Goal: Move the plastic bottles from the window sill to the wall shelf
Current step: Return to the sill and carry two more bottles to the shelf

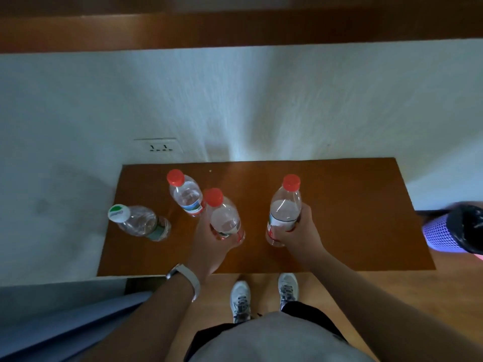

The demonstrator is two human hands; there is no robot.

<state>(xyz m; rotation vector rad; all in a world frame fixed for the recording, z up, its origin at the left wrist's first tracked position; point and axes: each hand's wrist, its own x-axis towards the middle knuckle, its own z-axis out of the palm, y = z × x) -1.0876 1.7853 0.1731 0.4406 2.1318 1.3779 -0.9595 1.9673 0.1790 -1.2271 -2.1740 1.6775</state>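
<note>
A brown wooden shelf [352,218] juts from the white wall below me. My left hand [209,246] grips a clear red-capped bottle [224,218] at its lower body, over the shelf's middle. My right hand [300,231] grips a second red-capped bottle [285,207] just to the right. Whether either bottle's base touches the wood I cannot tell. Behind the left-hand bottle a third red-capped bottle [187,194] stands on the shelf. At the shelf's left end stands a clear bottle with a white and green cap [141,222].
A wall socket [159,147] sits just above the shelf's back left corner. A purple mesh object with a black top [454,228] is at the right edge. A brown wooden band [235,30] runs along the wall above. My shoes [264,293] stand on the wood floor below.
</note>
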